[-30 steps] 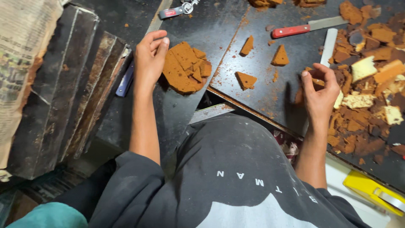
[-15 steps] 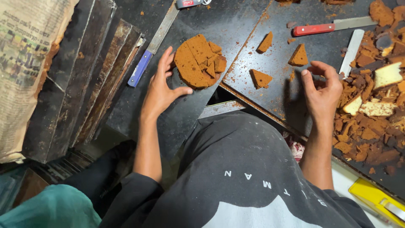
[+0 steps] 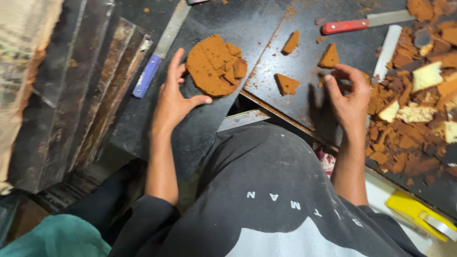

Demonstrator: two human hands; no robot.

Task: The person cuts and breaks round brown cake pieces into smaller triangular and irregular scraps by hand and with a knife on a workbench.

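Note:
A round brown cake disc point(image 3: 212, 64) with loose broken bits on its right side lies on the dark worktop. My left hand point(image 3: 171, 102) rests flat just left of it, fingers spread, thumb pointing at its lower edge. My right hand point(image 3: 350, 97) sits on the dark metal tray point(image 3: 304, 14), fingers curled like a claw with nothing visible in them. It is beside a heap of brown and pale cake scraps point(image 3: 414, 119). Three wedge-shaped cake pieces point(image 3: 287, 84) lie on the tray between my hands.
A blue-handled knife point(image 3: 147, 74) lies left of the disc, a red-handled knife point(image 3: 345, 25) and a white blade point(image 3: 388, 45) at the tray's far side. Stacked dark baking tins point(image 3: 71, 95) stand at left. A yellow tool point(image 3: 414, 212) lies at lower right.
My left hand has slid off the cake disc to its left side and spread open. My right hand has drawn back from the scrap heap.

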